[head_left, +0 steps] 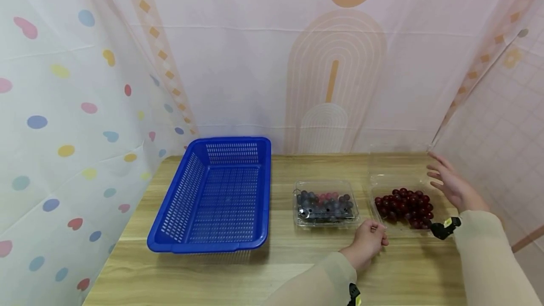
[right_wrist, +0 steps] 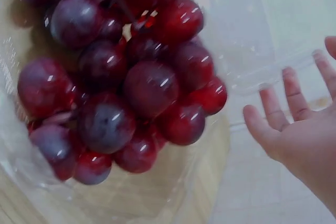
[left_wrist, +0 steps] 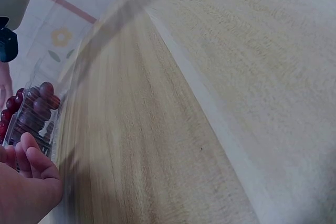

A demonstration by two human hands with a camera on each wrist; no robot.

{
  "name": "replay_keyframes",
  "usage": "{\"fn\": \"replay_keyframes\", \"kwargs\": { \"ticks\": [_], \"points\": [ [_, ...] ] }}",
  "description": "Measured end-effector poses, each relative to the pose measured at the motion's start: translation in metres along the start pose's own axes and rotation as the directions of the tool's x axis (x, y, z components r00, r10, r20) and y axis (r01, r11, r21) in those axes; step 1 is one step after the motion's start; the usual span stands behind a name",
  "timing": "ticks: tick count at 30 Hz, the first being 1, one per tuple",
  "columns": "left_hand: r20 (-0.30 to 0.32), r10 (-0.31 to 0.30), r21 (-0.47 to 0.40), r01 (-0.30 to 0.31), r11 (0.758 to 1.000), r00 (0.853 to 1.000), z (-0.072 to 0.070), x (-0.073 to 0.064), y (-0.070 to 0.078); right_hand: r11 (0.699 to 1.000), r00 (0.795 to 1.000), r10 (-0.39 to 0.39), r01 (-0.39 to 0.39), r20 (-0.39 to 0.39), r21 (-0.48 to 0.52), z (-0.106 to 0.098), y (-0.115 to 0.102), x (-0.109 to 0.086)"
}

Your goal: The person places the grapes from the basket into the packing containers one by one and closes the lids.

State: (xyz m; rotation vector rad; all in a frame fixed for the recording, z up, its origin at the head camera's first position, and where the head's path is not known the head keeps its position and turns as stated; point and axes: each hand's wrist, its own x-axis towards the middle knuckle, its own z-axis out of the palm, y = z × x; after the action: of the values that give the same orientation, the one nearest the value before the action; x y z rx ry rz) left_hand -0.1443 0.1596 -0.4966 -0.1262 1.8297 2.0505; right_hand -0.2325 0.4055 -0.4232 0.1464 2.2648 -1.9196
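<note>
A clear plastic clamshell box (head_left: 376,221) stands at the right of the table with its lid (head_left: 399,162) raised at the back. Inside lies a bunch of red grapes (head_left: 403,207), large and glossy in the right wrist view. My left hand (head_left: 369,240) has curled fingers at the box's front left corner and seems to pinch its rim; the exact contact is partly hidden. Beside the box's right side, my right hand (head_left: 456,188) is held up with fingers spread, holding nothing. In the right wrist view its fingers (right_wrist: 297,100) stay apart from the grapes.
A second clamshell box (head_left: 325,221), closed, holds dark and red grapes left of the first. Further left sits a blue perforated basket (head_left: 267,192) with nothing in it. Patterned curtains (head_left: 238,74) surround the wooden table (head_left: 289,254) at the back and sides.
</note>
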Motion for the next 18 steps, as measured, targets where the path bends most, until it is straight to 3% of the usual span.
{"fn": "replay_keyframes", "kwargs": {
  "ticks": [2, 5, 12, 14, 18],
  "points": [
    [-0.003, -0.003, 0.007, 0.003, 1.0, 1.0, 0.0, 0.0, 0.0, 0.991, 0.998, -0.055, 0.058, -0.028, 0.123, 0.002, -0.004, -0.003],
    [-0.004, -0.002, 0.014, 0.002, 1.0, 1.0, 0.001, -0.001, -0.001, 0.942, 0.989, -0.132, 0.146, -0.066, 0.303, 0.005, -0.011, -0.01],
    [-0.001, 0.005, 0.009, -0.005, 1.0, 1.0, 0.0, -0.002, 0.0, 0.817, 0.961, -0.258, 0.27, -0.096, 0.51, 0.009, -0.017, -0.024],
    [0.001, 0.003, 0.002, -0.003, 1.0, 1.0, 0.0, -0.002, 0.001, 0.803, 0.957, -0.275, 0.283, -0.095, 0.525, 0.009, -0.017, -0.028],
    [0.007, 0.008, -0.001, -0.008, 1.0, 1.0, -0.001, -0.002, 0.0, 0.817, 0.951, -0.287, 0.304, -0.112, 0.49, 0.008, -0.013, -0.034]
  ]
}}
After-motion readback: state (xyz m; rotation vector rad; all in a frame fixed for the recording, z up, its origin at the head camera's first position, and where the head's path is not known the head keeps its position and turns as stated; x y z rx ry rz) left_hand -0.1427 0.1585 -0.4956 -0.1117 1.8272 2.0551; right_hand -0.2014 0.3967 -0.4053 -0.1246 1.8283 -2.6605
